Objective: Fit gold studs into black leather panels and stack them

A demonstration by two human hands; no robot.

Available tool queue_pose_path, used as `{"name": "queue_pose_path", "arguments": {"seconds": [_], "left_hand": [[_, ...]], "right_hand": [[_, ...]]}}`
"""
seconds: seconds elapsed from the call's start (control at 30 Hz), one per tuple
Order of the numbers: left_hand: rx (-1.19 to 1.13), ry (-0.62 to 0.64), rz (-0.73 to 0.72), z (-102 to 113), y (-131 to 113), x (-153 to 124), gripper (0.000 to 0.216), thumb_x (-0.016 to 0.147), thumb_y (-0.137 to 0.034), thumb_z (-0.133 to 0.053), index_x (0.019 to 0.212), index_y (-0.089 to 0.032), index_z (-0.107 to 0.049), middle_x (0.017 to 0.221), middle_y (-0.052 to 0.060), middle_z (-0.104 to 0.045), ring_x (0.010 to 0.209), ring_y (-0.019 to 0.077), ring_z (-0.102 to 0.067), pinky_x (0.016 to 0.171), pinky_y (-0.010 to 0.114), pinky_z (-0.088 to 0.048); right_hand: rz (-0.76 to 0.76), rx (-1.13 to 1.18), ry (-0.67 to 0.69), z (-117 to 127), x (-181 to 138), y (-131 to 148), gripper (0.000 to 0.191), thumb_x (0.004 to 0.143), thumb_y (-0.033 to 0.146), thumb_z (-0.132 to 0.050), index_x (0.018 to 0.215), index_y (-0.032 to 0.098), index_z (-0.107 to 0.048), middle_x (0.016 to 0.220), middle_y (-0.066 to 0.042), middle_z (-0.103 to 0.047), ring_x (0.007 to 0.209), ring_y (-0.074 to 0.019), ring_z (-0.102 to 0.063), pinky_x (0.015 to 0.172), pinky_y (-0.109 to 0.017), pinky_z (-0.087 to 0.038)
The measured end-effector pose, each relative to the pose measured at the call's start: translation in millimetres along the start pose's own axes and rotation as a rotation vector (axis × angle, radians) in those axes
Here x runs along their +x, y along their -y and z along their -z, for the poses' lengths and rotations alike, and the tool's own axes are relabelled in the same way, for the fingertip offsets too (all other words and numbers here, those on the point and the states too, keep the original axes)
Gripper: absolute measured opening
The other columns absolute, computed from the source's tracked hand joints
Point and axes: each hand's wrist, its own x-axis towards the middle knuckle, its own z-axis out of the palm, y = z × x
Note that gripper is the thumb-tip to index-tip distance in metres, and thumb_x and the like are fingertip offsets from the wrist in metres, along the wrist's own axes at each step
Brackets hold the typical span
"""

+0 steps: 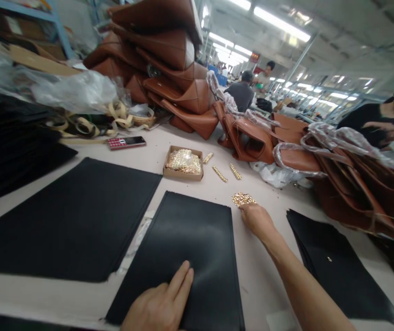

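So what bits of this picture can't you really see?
In the head view:
The right hand covers its own fingertips at the gold pieces, so a pinch cannot be told.
The left hand, flat on the black sheet, is cut off by the bottom edge.
The small box has shiny contents too small to make out.
The phone screen is too small to read.

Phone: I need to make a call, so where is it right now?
Head view, left of centre: the phone lies on the table, just left of the box of gold pieces and near the beige straps.
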Motion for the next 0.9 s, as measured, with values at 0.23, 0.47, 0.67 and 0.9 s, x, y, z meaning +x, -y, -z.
{"name": "queue_pose_path", "arguments": {"seconds": [0.23, 0.47, 0.67, 0.9], "left_hand": [[-0.152, -0.001, -0.015, 13.4, -3.7, -6.4, 0.074, 0.078, -0.025, -0.061, 0.147, -0.011, -0.037, 0.153, 0.016, -0.040, 0.102, 0.0270, -0.064, 0.085, 0.042, -0.057], [-0.095, -0.148, -0.092, 5.1, -3.2, -12.5, 0.061, 0.087, -0.039, -0.060, 0.139, -0.010, -0.045, 0.143, 0.016, -0.051, 0.091, 0.0251, -0.064, 0.074, 0.038, -0.054], [-0.081, -0.202, -0.102, 7.0, -2.2, -14.3, 0.052, 0.088, -0.038, -0.059, 0.131, -0.010, -0.050, 0.135, 0.014, -0.057, 0.086, 0.0228, -0.063, 0.069, 0.036, -0.051], [-0.076, -0.249, -0.127, 3.1, -3.0, -17.2, 0.040, 0.092, -0.029, -0.051, 0.128, -0.010, -0.051, 0.121, 0.010, -0.063, 0.081, 0.0217, -0.061, 0.061, 0.037, -0.049]], "right_hand": [[-0.075, -0.034, 0.027, 2.4, 6.1, 5.8, 0.026, 0.089, 0.013, -0.045, 0.099, 0.004, -0.068, 0.098, -0.025, -0.070, 0.092, -0.0318, -0.068, 0.081, -0.038, -0.048], [0.030, 0.518, 0.130, 13.7, -47.4, 50.5, 0.029, 0.093, 0.038, -0.051, 0.102, 0.017, -0.070, 0.084, -0.006, -0.073, 0.076, -0.0191, -0.069, 0.071, -0.028, -0.053], [0.161, 0.923, 0.402, 23.1, -95.5, 115.0, 0.016, 0.088, 0.029, -0.059, 0.088, 0.021, -0.072, 0.069, 0.002, -0.069, 0.063, -0.0134, -0.062, 0.061, -0.023, -0.047], [0.276, 0.724, 0.367, 33.1, -90.1, 133.3, 0.016, 0.086, 0.019, -0.058, 0.082, 0.022, -0.073, 0.079, 0.001, -0.074, 0.072, -0.0152, -0.066, 0.067, -0.025, -0.044]]}}
